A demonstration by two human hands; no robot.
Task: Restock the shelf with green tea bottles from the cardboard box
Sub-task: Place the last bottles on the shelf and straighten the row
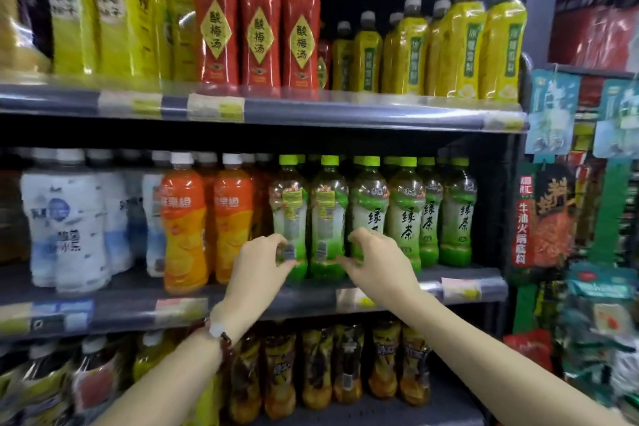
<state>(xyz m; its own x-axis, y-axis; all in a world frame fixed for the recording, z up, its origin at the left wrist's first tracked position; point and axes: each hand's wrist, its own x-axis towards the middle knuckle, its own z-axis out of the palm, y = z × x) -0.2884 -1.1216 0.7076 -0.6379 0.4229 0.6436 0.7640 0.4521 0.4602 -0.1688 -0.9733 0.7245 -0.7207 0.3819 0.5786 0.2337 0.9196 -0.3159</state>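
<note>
The left hand [257, 261] pinches a green-capped clear plastic tea bottle [288, 218] (label backward); the right hand [375, 259] curls beside its neighbour [328, 218], grip unclear. Twisting carelessly could topple the row off the grey metal shelf [311, 301].

Mid shelf [311, 301] at the hands' level: green tea bottles [404, 214] stand right at the left hand [257, 268] & right hand [378, 261] and to their right; orange bottles [185, 228] just left of left hand, white bottles [74, 218] further left.
</note>
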